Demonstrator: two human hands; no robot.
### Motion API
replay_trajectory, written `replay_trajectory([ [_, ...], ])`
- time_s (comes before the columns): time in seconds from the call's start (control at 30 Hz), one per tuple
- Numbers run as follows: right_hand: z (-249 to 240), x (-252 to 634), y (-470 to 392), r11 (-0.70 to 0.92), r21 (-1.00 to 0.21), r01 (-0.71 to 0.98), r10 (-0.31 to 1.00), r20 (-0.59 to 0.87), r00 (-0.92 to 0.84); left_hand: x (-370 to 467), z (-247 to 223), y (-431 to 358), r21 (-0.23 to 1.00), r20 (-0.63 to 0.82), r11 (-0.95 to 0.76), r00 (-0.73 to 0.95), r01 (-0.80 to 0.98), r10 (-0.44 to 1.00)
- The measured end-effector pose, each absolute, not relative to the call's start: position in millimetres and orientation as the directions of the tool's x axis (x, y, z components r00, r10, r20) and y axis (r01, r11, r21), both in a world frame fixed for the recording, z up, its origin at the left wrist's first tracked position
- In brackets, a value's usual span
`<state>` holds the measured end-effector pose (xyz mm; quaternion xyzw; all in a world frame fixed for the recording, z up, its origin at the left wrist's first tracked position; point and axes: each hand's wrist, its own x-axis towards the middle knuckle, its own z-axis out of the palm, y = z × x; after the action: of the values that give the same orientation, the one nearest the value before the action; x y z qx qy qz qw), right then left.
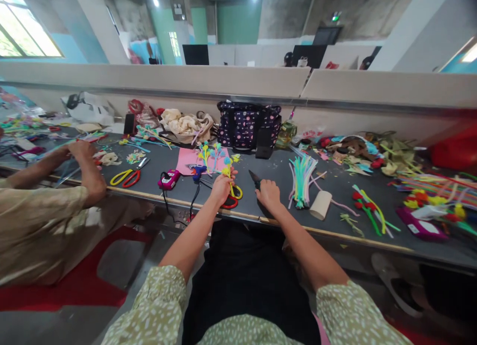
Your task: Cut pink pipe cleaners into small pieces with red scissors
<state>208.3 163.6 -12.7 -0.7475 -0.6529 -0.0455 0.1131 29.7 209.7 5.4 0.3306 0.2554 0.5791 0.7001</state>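
My left hand (222, 187) is closed around a yellow pipe-cleaner piece (226, 171), just above the red and yellow scissors (233, 198) at the table's front edge. To its right, my right hand (269, 193) grips a black-handled tool with a dark pointed blade (254, 177), tip toward the upper left. Blue and yellow pipe-cleaner flowers (213, 154) lie on a pink sheet (184, 159) beyond my left hand. A blue glue gun (198, 172) rests at the sheet's front edge.
A dotted dark bag (248, 125) stands at the back with a phone (264, 143) before it. Green and pink pipe cleaners (301, 181) and a cardboard roll (321, 205) lie right. A co-worker's hands (82, 150) work at the left, near more scissors (128, 176).
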Motion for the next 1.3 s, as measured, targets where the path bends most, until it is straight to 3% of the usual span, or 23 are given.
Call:
replay_trajectory([
  [0.13, -18.6, 210.6, 173.3, -0.101, -0.134, 0.986, 0.958, 0.256, 0.133, 35.0, 5.3, 228.0, 0.765, 0.067, 0.092, 0.221, -0.637, 0.973],
  [0.27, -11.4, 210.5, 188.5, 0.074, -0.352, 0.933, 0.923, 0.378, 0.069, 49.4, 5.5, 242.4, 0.757, 0.186, 0.028, 0.257, -0.653, 0.948],
  [0.4, -1.4, 201.4, 209.7, 0.240, -0.604, 0.760, 0.916, 0.399, 0.027, 64.9, 4.6, 259.0, 0.772, 0.211, 0.013, 0.275, -0.636, 0.938],
  [0.57, 0.5, 197.8, 241.2, 0.240, -0.738, 0.631, 0.934, 0.353, 0.057, 78.1, 5.6, 284.5, 0.798, 0.199, 0.018, 0.292, -0.602, 0.935],
  [0.73, -5.2, 208.9, 275.4, 0.290, -0.888, 0.357, 0.935, 0.342, 0.091, 84.9, 2.6, 312.5, 0.860, 0.140, 0.064, 0.355, -0.506, 0.924],
  [0.93, -23.7, 211.9, 290.1, 0.230, -0.957, 0.174, 0.963, 0.250, 0.099, 86.6, -14.7, 328.5, 0.934, 0.131, -0.003, 0.335, -0.358, 0.933],
  [1.3, -27.2, 207.6, 283.3, 0.263, -0.913, 0.312, 0.940, 0.315, 0.131, 74.5, -11.2, 325.8, 0.948, 0.233, -0.182, 0.183, -0.260, 0.955],
])
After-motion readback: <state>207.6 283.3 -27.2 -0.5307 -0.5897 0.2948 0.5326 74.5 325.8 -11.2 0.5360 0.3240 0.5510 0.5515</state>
